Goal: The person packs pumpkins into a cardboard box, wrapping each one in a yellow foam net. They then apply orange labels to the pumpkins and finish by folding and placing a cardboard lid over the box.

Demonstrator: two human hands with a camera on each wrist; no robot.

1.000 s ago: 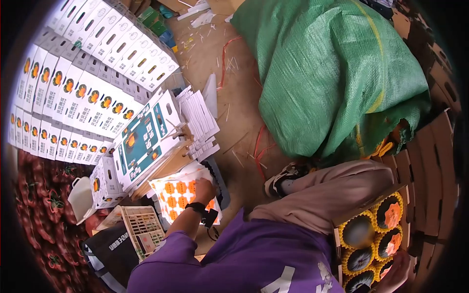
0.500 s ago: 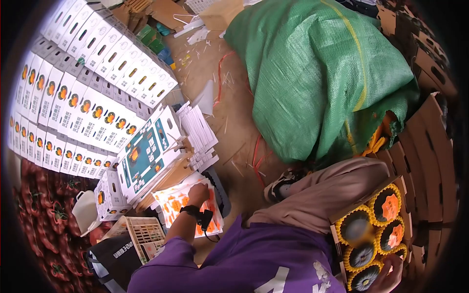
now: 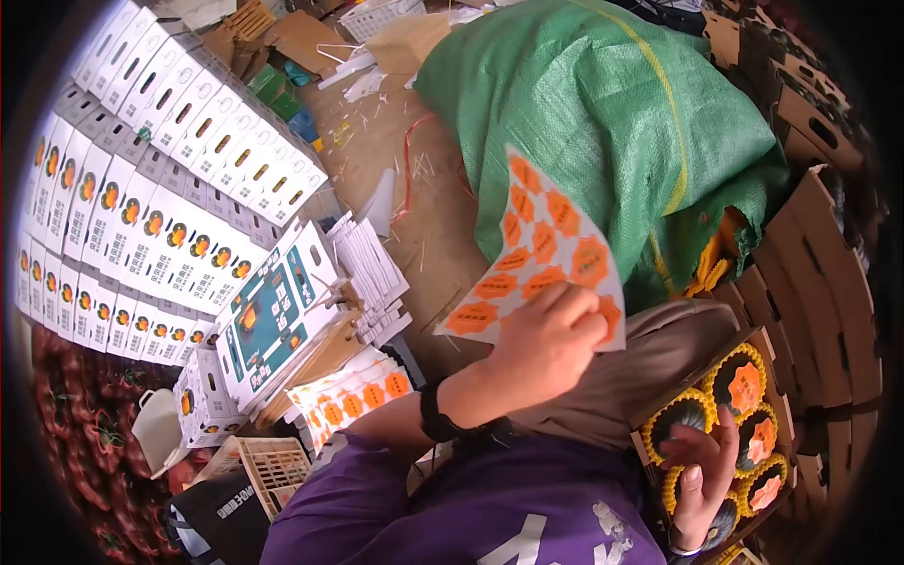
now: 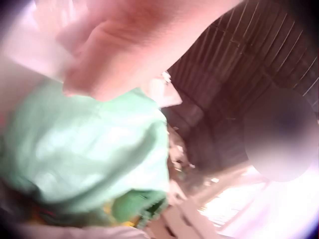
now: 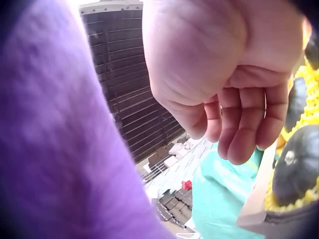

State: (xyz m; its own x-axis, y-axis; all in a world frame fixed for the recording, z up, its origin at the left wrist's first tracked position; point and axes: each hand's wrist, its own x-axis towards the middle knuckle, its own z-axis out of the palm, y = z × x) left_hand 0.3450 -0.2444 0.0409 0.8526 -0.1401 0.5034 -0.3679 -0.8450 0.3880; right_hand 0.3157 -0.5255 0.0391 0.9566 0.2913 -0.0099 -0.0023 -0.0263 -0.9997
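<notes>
My left hand (image 3: pixel 556 344) pinches a sheet of orange stickers (image 3: pixel 544 250) by its lower edge and holds it up before the green sack. In the left wrist view this hand (image 4: pixel 129 45) is blurred at the top. More sticker sheets (image 3: pixel 348 400) lie in a stack left of my wrist. Over the cardboard box of dark pumpkins (image 3: pixel 686 414) is my right hand (image 3: pixel 702 476), empty, its fingers loosely bent. In the right wrist view the hand (image 5: pixel 224 74) hangs beside the pumpkins (image 5: pixel 296 164). Yellow foam nets wrap them; several in the right column bear orange stickers (image 3: pixel 744 386).
A big green woven sack (image 3: pixel 603 132) stands ahead. White printed cartons (image 3: pixel 160 217) are stacked at left, with flat carton sheets (image 3: pixel 273 311) nearer. Brown cardboard boxes (image 3: pixel 810 301) line the right. A plastic crate (image 3: pixel 273 466) and red net bags (image 3: pixel 75 433) lie at lower left.
My left hand has lifted a sticker sheet off the stack and carried it right, in front of the sack. My right hand has moved up from the box's lower right edge to over the pumpkins.
</notes>
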